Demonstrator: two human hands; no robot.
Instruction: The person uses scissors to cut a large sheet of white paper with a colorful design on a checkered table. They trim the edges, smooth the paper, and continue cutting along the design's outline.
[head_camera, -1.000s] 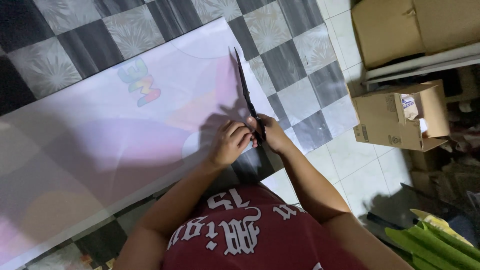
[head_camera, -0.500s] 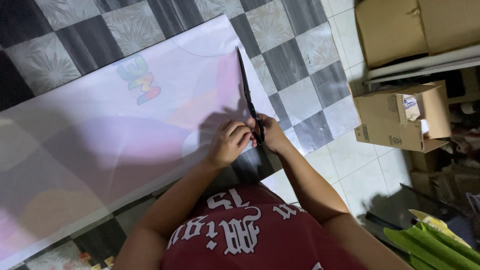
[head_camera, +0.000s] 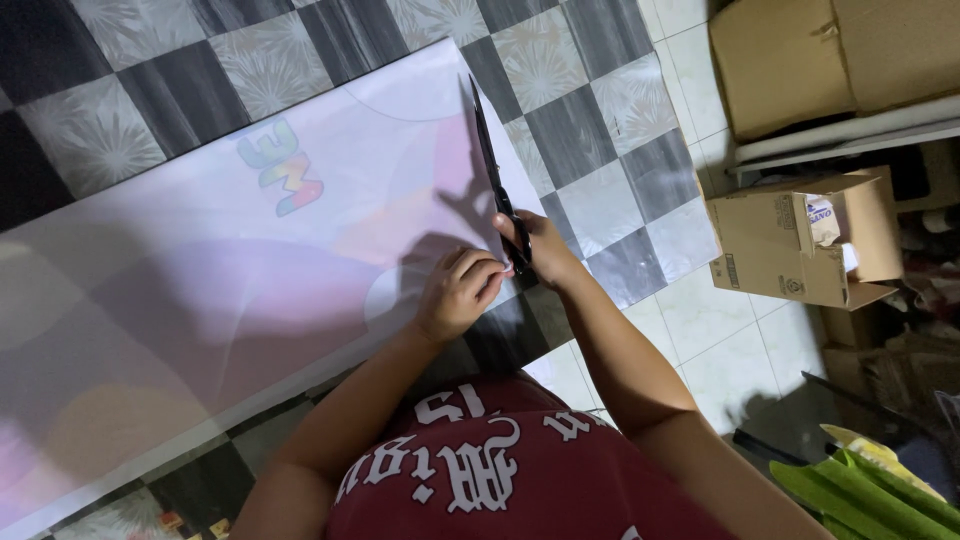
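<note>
A large pale printed sheet (head_camera: 230, 270) with pastel shapes and a small rainbow-coloured mark lies flat on a checkered floor. My right hand (head_camera: 535, 250) grips the handles of long black scissors (head_camera: 492, 170), whose blades point away from me along the sheet's right side. My left hand (head_camera: 460, 293) has its fingers curled and pinches the near edge of the sheet just beside the scissors. Both forearms reach out over my red shirt with white lettering.
The checkered tile floor (head_camera: 590, 110) gives way to pale tiles on the right. An open cardboard box (head_camera: 800, 240) stands at the right, a bigger box (head_camera: 840, 55) behind it. Green sheets (head_camera: 870, 490) lie at the bottom right.
The hands and scissors sit slightly further along the sheet's edge; otherwise almost nothing has moved.
</note>
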